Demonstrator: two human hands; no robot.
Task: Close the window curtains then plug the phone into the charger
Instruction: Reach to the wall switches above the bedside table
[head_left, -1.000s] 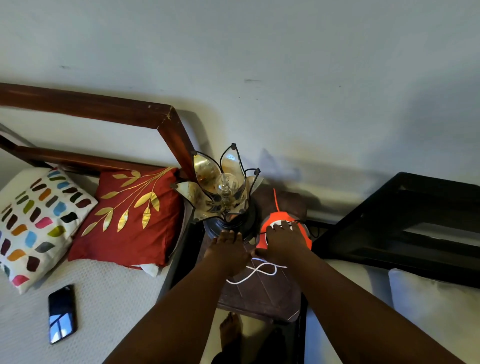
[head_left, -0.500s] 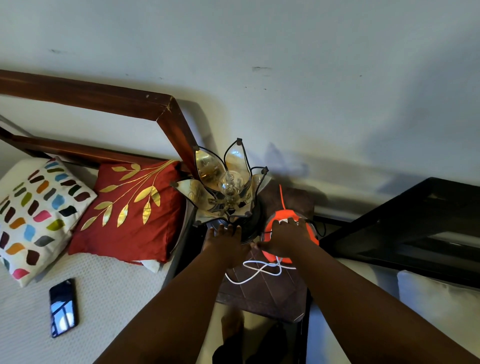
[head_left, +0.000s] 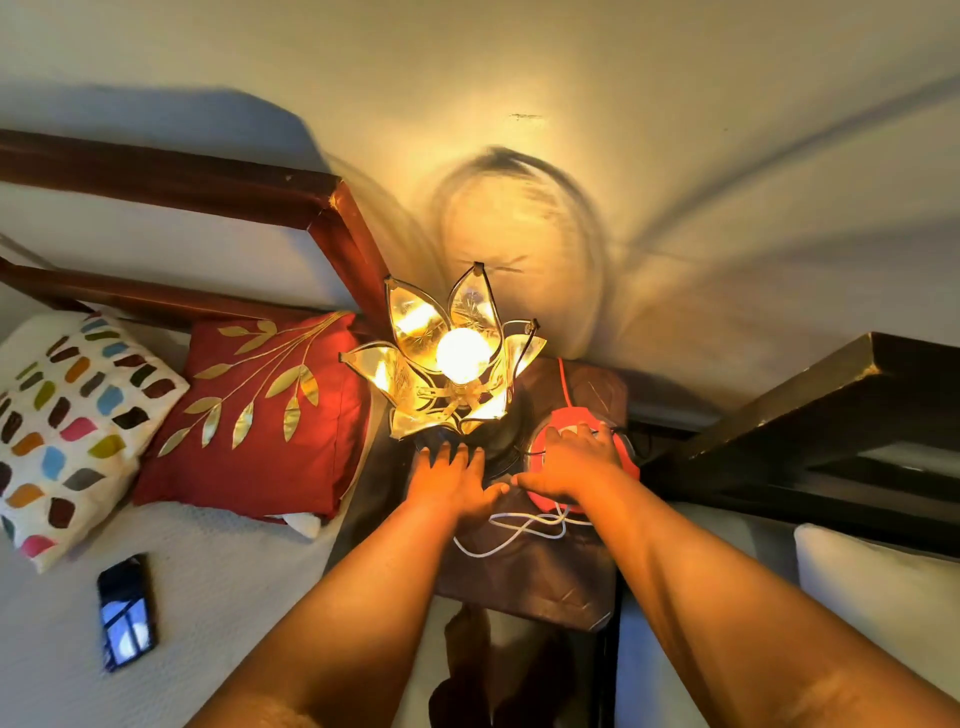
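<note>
Table: small dark wooden bedside table at the centre of the view, between two beds.
Lamp: petal-shaped glass lamp at 12 o'clock on the table, bulb lit and glaring.
Orange device: round orange thing at 2 o'clock on the table, partly hidden under the right hand; what it is cannot be told.
White cable: lies looped on the table top, near 6 o'clock of the hands.
Phone: task's thing, flat and face up on the left bed, at 8 o'clock from the table, well apart from both hands.
Pillows: red leaf-patterned cushion beside a spotted cushion, both at the bed's head.
Left hand: palm down, fingers spread, at the lamp's base; contact cannot be told.
Right hand: palm down, fingers spread over the orange device, gripping nothing visible.
Arms: both stretched forward, thumbs nearly meeting.
</note>
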